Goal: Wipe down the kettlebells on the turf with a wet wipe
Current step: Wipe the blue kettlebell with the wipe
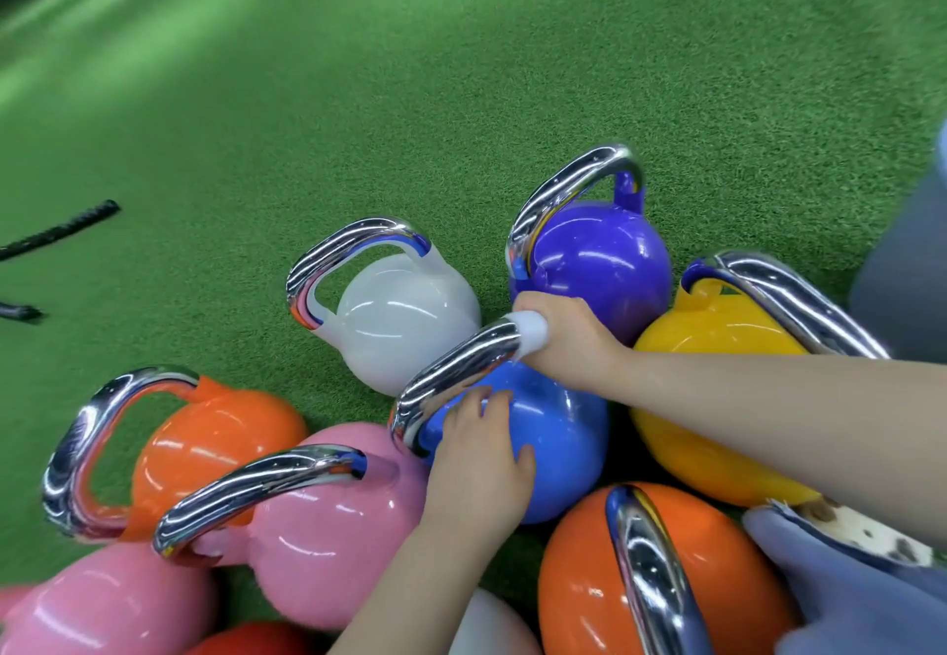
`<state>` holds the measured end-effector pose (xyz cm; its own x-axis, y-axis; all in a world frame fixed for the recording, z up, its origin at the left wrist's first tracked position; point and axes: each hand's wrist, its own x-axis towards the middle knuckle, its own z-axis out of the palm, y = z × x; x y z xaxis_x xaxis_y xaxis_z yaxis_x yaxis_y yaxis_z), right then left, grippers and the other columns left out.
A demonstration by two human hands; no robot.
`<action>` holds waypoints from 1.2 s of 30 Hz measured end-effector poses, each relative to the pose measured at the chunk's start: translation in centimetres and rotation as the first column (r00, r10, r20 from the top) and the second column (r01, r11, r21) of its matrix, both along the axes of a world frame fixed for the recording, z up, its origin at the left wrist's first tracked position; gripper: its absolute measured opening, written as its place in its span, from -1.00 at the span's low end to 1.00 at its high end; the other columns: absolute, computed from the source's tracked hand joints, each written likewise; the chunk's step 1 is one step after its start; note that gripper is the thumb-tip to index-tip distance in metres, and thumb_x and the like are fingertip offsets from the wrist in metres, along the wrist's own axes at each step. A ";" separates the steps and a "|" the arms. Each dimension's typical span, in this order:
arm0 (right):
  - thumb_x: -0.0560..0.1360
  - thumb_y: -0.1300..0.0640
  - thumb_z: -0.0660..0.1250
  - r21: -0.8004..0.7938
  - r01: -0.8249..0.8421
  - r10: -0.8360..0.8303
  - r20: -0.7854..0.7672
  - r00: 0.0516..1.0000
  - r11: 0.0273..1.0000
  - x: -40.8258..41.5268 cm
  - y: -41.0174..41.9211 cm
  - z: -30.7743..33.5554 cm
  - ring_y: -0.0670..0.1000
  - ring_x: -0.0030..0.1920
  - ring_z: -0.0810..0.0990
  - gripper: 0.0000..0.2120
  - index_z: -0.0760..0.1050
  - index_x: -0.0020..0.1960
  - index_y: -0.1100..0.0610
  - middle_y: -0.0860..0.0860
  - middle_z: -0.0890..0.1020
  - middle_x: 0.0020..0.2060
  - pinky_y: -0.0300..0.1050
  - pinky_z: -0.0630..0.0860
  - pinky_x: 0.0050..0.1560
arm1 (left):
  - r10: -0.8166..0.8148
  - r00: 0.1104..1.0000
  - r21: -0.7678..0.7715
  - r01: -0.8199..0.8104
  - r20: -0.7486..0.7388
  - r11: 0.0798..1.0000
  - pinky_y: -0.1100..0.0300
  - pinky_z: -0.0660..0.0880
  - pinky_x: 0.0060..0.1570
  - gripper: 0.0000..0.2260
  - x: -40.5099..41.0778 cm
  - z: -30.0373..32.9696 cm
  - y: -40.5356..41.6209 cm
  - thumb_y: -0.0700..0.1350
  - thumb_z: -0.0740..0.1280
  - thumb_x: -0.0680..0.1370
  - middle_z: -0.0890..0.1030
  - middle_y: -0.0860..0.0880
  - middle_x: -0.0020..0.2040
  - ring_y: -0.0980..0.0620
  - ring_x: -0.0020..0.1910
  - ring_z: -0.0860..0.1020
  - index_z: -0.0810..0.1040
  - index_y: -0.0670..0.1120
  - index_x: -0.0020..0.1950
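While the kettlebells stand clustered on the green turf (pixel 461 65), the blue kettlebell (pixel 558 449) sits mid-group, between the white kettlebell (pixel 405 326) and the yellow kettlebell (pixel 717 398). To do this step well, the wipe should run the chrome handle (pixel 456 372) end to end. The left hand (pixel 481 454) lies flat, steadying the body. The right hand (pixel 569 342) grips the wet wipe (pixel 530 329) around the handle's far end.
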<state>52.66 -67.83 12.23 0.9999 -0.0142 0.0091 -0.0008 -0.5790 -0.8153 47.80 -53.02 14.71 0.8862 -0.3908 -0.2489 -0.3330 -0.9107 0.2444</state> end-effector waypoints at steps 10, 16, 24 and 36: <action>0.35 0.15 0.44 0.168 0.209 -0.191 -0.114 0.975 0.963 -0.5 0.2 -2.7 0.07 -0.04 0.57 -0.83 0.50 -0.09 0.10 -0.01 0.59 -0.17 -0.18 0.34 -0.18 | 0.050 0.998 0.261 -0.059 0.041 0.963 0.11 0.29 0.30 -0.33 1.2 -1.4 -0.4 0.09 0.34 0.49 0.23 -0.07 0.45 -0.06 0.42 0.23 0.08 -0.05 0.47; 0.42 0.15 0.31 -0.631 -0.174 0.285 0.079 0.955 0.756 0.7 2.5 3.5 0.15 -0.01 0.56 -0.78 0.41 0.06 0.07 0.02 0.58 -0.03 -0.05 0.38 -0.23 | 0.052 0.997 0.283 -0.066 0.054 0.957 0.12 0.35 0.21 -0.34 1.3 -1.4 -0.5 0.06 0.35 0.49 0.36 -0.08 0.35 -0.06 0.35 0.33 0.09 -0.04 0.46; 0.41 0.19 0.35 -0.065 0.109 -0.101 0.120 0.988 0.992 0.0 0.9 -1.2 0.16 -0.12 0.55 -0.94 0.47 -0.14 0.12 0.07 0.60 -0.20 -0.07 0.42 -0.17 | 0.041 0.997 0.276 -0.055 0.058 0.960 0.12 0.32 0.24 -0.39 1.3 -1.7 -0.6 0.05 0.36 0.48 0.33 -0.08 0.36 -0.06 0.36 0.31 0.16 -0.07 0.42; 0.31 -0.10 0.49 0.339 0.423 -0.310 -0.340 0.888 0.840 -1.4 1.4 -6.0 -0.05 -0.07 0.59 -0.59 0.51 0.08 0.04 -0.07 0.63 -0.07 -0.27 0.48 -0.13 | 0.060 0.998 0.216 -0.064 0.025 0.974 0.14 0.27 0.30 -0.37 1.2 -1.6 -0.3 0.06 0.35 0.49 0.25 -0.07 0.42 -0.03 0.41 0.24 0.13 -0.06 0.44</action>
